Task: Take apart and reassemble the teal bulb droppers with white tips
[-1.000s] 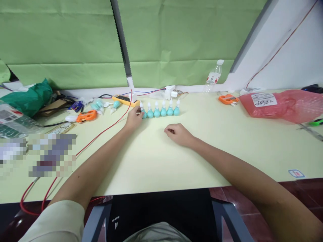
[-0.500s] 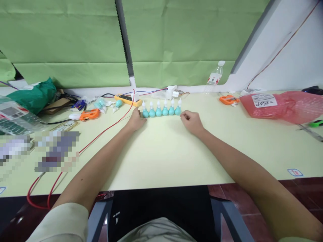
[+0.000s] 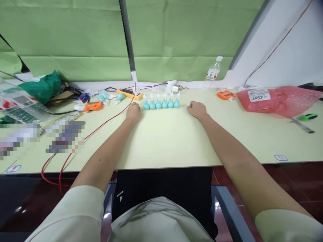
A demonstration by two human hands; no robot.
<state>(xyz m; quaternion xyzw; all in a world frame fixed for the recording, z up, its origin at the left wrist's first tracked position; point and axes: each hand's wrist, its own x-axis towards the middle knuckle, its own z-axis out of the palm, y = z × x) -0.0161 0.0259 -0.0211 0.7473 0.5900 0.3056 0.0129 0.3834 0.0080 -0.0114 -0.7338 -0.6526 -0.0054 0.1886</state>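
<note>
Several small teal bulb bottles with white tips (image 3: 161, 102) stand in a straight row at the far middle of the pale yellow table (image 3: 161, 141). My left hand (image 3: 133, 112) rests as a closed fist on the table just left of the row, apart from it. On the other side of the row, my right hand (image 3: 197, 109) lies curled into a fist, a short gap away. Neither hand holds anything.
A red wire (image 3: 106, 123) runs across the left of the table. Left back: green bag (image 3: 42, 88), orange tool (image 3: 93, 106), yellow meter (image 3: 129, 93), loose teal parts. Right: orange tool (image 3: 226, 94), pink bubble bag (image 3: 277, 99), water bottle (image 3: 213, 72), green-handled tool (image 3: 306, 117).
My left hand let go of the leftmost bottle and closed into a fist beside the row. My right hand moved up to the row's right end and closed. The camera view shifted back.
</note>
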